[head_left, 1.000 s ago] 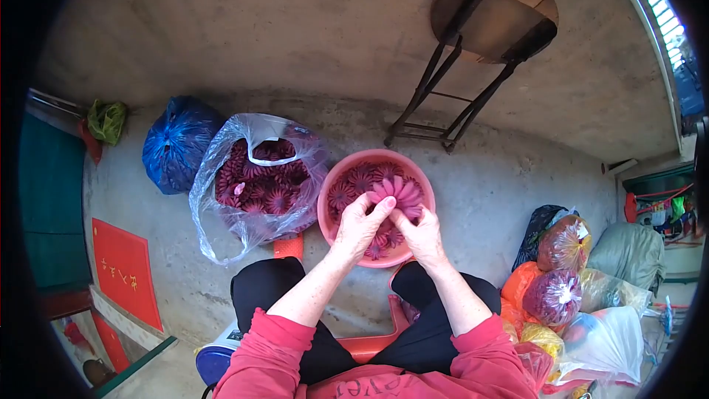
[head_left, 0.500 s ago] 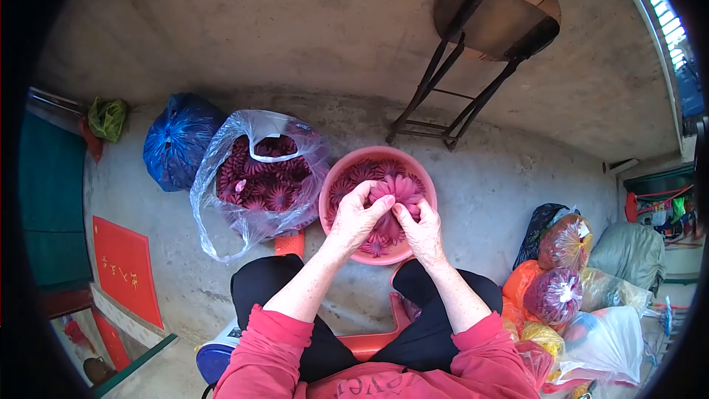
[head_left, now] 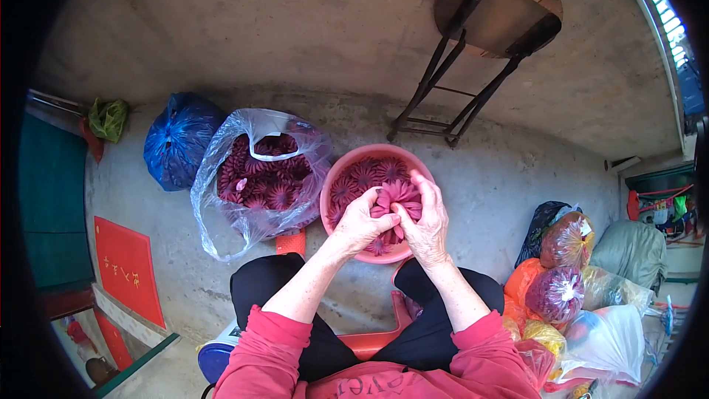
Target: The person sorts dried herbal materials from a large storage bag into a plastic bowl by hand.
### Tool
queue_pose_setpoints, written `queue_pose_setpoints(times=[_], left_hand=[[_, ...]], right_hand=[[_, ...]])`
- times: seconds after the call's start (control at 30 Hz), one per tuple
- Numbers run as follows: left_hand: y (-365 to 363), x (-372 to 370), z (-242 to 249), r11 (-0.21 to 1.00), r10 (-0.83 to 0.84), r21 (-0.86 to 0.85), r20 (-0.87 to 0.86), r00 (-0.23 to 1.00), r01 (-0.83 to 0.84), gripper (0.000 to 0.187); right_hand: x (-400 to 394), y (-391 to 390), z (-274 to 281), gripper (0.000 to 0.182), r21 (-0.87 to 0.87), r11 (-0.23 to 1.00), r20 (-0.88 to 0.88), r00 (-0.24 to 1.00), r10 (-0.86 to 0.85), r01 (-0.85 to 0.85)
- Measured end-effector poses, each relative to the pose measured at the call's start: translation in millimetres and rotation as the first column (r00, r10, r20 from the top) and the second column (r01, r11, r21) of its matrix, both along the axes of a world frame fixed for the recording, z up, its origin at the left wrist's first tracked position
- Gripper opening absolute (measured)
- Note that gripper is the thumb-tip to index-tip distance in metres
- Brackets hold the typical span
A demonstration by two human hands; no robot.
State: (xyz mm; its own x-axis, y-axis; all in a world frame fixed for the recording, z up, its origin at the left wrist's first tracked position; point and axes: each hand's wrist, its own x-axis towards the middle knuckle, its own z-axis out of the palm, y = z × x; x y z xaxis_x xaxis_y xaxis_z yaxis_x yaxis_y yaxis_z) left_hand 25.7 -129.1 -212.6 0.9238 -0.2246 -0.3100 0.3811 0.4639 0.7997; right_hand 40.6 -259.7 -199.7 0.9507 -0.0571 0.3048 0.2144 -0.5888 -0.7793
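A pink plastic flower [head_left: 399,196] is pinched between both hands above a pink basin [head_left: 334,177] that holds several more dark pink flowers. My left hand [head_left: 357,223] grips its near left side with thumb and fingers. My right hand [head_left: 428,223] cups it from the right, fingers curled over its petals. To the left of the basin a clear plastic bag [head_left: 258,177] lies open and is full of the same flowers.
A tied blue bag [head_left: 177,140] and a small green bag [head_left: 107,118] lie at the left. A folding stool [head_left: 484,26] stands beyond the basin. Several filled bags [head_left: 569,281] pile up at the right. Red paper sheets [head_left: 125,270] lie at lower left.
The flower has been pulled down and closer to me over the basin. My right hand has wrapped further over its petals, and my left thumb has shifted onto its centre.
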Motion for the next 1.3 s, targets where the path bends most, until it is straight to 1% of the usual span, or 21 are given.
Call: queue_pose_setpoints(times=[0.07, 0.13, 0.17, 0.3, 0.37, 0.4, 0.47, 0.5, 0.57, 0.63, 0.67, 0.7, 0.73, 0.8, 0.83, 0.9, 0.97, 1.0, 1.13, 1.17, 1.3], left_hand=[[2.5, -1.7, -0.4, 0.997, -0.078, 0.020, -0.055, 0.995, 0.079, 0.042], [5.2, -2.7, -1.4, 0.987, -0.154, 0.038, -0.107, 0.982, 0.159, 0.043], [6.3, -3.3, -2.3, 0.986, -0.156, 0.038, -0.109, 0.982, 0.161, 0.043], [11.1, -2.6, -7.9, 0.967, -0.177, 0.166, -0.108, 0.978, 0.194, 0.044], [16.4, -2.6, -7.6, 0.967, -0.185, 0.154, -0.135, 0.973, 0.205, 0.043], [19.5, -2.6, -7.2, 0.967, -0.190, 0.141, -0.161, 0.968, 0.213, 0.043], [22.7, -2.5, -6.1, 0.968, -0.196, 0.113, -0.212, 0.957, 0.223, 0.042], [22.7, -1.6, -4.3, 0.968, -0.195, 0.114, -0.209, 0.958, 0.222, 0.042], [22.2, 1.6, 2.4, 0.997, -0.026, 0.060, -0.200, 0.980, 0.039, 0.041], [21.8, 5.4, 6.3, 0.988, 0.150, 0.004, -0.196, 0.969, -0.152, 0.039], [20.3, 6.1, 4.9, 0.988, 0.152, 0.006, -0.193, 0.969, -0.153, 0.039], [16.7, 6.3, 1.9, 0.986, 0.166, 0.021, -0.134, 0.977, -0.165, 0.038], [12.1, 6.2, -2.0, 0.984, 0.179, 0.034, -0.074, 0.981, -0.177, 0.038], [6.0, 4.8, -6.6, 0.978, 0.200, 0.058, 0.041, 0.979, -0.202, 0.036], [6.4, 4.2, -6.5, 0.978, 0.199, 0.060, 0.042, 0.979, -0.202, 0.036], [9.6, 2.6, -4.2, 0.969, 0.092, 0.226, 0.023, 0.996, -0.095, 0.037], [11.9, 2.1, -0.6, 0.925, -0.013, 0.380, -0.013, 1.000, 0.017, 0.037], [12.3, 2.5, 2.4, 0.925, -0.013, 0.379, -0.013, 1.000, 0.017, 0.037], [15.2, 4.5, 16.4, 0.993, -0.042, 0.105, -0.136, 0.990, 0.056, 0.035], [14.1, 3.7, 15.4, 0.993, -0.042, 0.105, -0.138, 0.990, 0.056, 0.035], [5.0, 0.7, 1.5, 0.943, 0.068, 0.318, 0.090, 0.994, -0.093, 0.026]], right_hand=[[1.7, -6.7, -0.3, 0.015, -0.182, 0.978, 0.036, 0.993, 0.114, -0.106], [2.7, -11.1, -2.1, 0.016, -0.359, 0.913, 0.055, 0.972, 0.230, -0.196], [2.3, -11.1, -3.2, 0.016, -0.358, 0.913, 0.053, 0.972, 0.229, -0.195], [2.3, -11.1, -7.7, 0.018, -0.319, 0.924, 0.096, 0.963, 0.252, -0.210], [1.4, -13.4, -1.5, 0.014, -0.183, 0.974, 0.008, 0.991, 0.134, -0.130], [3.9, -20.3, -2.5, 0.014, -0.182, 0.975, 0.007, 0.991, 0.133, -0.130], [12.3, -40.0, -9.7, 0.016, 0.014, 0.996, -0.296, 0.952, -0.084, 0.092], [13.1, -45.0, -16.3, 0.016, 0.015, 0.996, -0.293, 0.952, -0.083, 0.091], [11.4, -52.8, -33.5, 0.020, -0.249, 0.968, -0.185, 0.983, -0.018, -0.029], [12.9, -56.4, -47.7, 0.024, -0.504, 0.856, -0.092, 0.993, 0.080, -0.115], [13.3, -49.5, -26.5, 0.027, 0.059, 0.991, -0.434, 0.891, 0.133, -0.119], [13.2, -40.1, -4.9, 0.031, 0.563, 0.820, -0.638, 0.685, 0.352, 0.103], [10.1, -33.2, -10.3, 0.031, 0.562, 0.821, -0.637, 0.685, 0.353, 0.100], [-0.9, -22.2, -24.9, 0.030, 0.696, 0.717, -0.559, 0.654, 0.510, 0.036], [-2.5, -19.9, -25.5, 0.030, 0.698, 0.715, -0.558, 0.654, 0.511, 0.036], [-5.4, -16.3, -24.8, 0.027, 0.595, 0.804, -0.542, 0.749, 0.381, 0.022], [-7.1, -13.6, -23.4, 0.024, 0.477, 0.878, -0.497, 0.832, 0.246, 0.025], [-7.6, -12.0, -22.7, 0.024, 0.476, 0.879, -0.497, 0.832, 0.246, 0.025], [-8.1, -5.4, -21.2, 0.026, 0.340, 0.940, -0.332, 0.934, 0.129, -0.009], [-8.9, -6.0, -21.8, 0.026, 0.340, 0.940, -0.335, 0.934, 0.129, -0.008], [-11.4, -11.0, -29.0, 0.028, 0.342, 0.940, -0.411, 0.897, 0.163, -0.014]])
